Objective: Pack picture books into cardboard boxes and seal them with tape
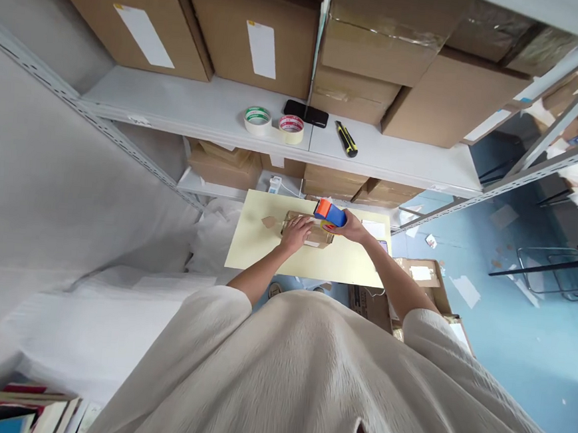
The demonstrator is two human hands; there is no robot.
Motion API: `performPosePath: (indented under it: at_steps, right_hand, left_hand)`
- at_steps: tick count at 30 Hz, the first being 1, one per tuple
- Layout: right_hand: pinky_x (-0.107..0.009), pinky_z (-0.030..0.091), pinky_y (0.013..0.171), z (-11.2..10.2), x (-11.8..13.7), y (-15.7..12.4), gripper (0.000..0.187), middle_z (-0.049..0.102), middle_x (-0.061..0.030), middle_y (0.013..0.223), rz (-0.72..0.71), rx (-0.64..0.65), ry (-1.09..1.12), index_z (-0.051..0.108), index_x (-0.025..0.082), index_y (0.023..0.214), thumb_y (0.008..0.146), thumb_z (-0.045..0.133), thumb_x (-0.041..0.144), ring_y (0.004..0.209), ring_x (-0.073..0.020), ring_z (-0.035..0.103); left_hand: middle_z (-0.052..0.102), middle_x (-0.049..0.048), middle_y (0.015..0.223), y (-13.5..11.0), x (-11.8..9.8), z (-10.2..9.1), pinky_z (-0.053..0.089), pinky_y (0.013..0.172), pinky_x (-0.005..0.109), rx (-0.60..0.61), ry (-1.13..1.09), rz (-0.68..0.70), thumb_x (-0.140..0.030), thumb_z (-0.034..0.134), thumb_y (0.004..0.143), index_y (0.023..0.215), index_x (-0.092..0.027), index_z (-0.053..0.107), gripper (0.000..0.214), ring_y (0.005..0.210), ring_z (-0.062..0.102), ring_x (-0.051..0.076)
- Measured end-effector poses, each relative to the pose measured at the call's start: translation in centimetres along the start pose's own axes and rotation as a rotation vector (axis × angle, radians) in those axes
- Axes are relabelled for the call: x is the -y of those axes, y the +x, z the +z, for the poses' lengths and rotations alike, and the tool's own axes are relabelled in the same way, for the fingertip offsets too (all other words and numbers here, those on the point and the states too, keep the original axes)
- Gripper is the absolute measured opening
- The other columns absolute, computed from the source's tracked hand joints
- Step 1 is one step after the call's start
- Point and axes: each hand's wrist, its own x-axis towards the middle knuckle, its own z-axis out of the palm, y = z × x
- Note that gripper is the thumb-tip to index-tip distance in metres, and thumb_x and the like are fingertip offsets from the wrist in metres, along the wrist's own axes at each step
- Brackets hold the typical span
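A small brown cardboard box (323,238) lies on the pale yellow tabletop (260,254). My left hand (297,233) rests on its left part with the fingers stretched over the top. In my right hand (352,227) is a blue and orange tape dispenser (336,215), gripped just above the right end of the box. A roll of tape with a yellow and red core shows under the dispenser. Whether a strip of tape runs onto the box I cannot tell. A brown scrap (268,221) is on the table left of the box.
On the shelf (203,99) behind are two tape rolls (274,123), a black phone (306,113) and a yellow-black utility knife (346,139). Large cartons (262,47) fill the shelf. White paper (374,230) lies at the table's right; open cartons (419,272) stand beyond it.
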Motion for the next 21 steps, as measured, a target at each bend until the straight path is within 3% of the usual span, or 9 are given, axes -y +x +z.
performPosePath:
  at_steps: [7, 14, 21]
  right_hand:
    - [-0.033, 0.051, 0.082, 1.0, 0.3, -0.1, 0.056, 0.077, -0.0044, 0.109, -0.038, 0.023, -0.282, 0.061, 0.025, 0.119, 0.077, 0.089, 0.050, 0.092, -0.0240, 0.068]
    - [-0.031, 0.050, 0.079, 1.1, 0.0, -0.3, 0.054, 0.077, -0.0055, 0.113, -0.026, 0.015, -0.275, 0.060, 0.025, 0.120, 0.076, 0.088, 0.040, 0.092, -0.0236, 0.067]
    - [-0.032, 0.050, 0.079, 1.0, -0.2, -0.4, 0.054, 0.076, -0.0050, 0.110, -0.011, 0.023, -0.222, 0.058, 0.026, 0.117, 0.074, 0.089, 0.037, 0.093, -0.0244, 0.068]
  left_hand:
    - [0.064, 0.0138, 0.168, 1.0, 0.6, -0.4, 0.040, 0.135, 0.052, 0.037, -0.037, -0.002, -0.021, 0.047, 0.111, 0.152, -0.021, 0.071, 0.047, 0.160, 0.055, 0.029]
    - [0.069, 0.0144, 0.160, 0.8, 2.3, -2.4, 0.037, 0.137, 0.050, 0.033, -0.048, 0.089, -0.017, 0.056, 0.106, 0.154, -0.023, 0.070, 0.050, 0.154, 0.059, 0.030]
    - [0.078, 0.0142, 0.146, 0.8, 2.0, -4.8, 0.038, 0.134, 0.051, 0.006, -0.232, -0.011, -0.012, 0.060, 0.095, 0.140, -0.021, 0.077, 0.050, 0.144, 0.066, 0.033]
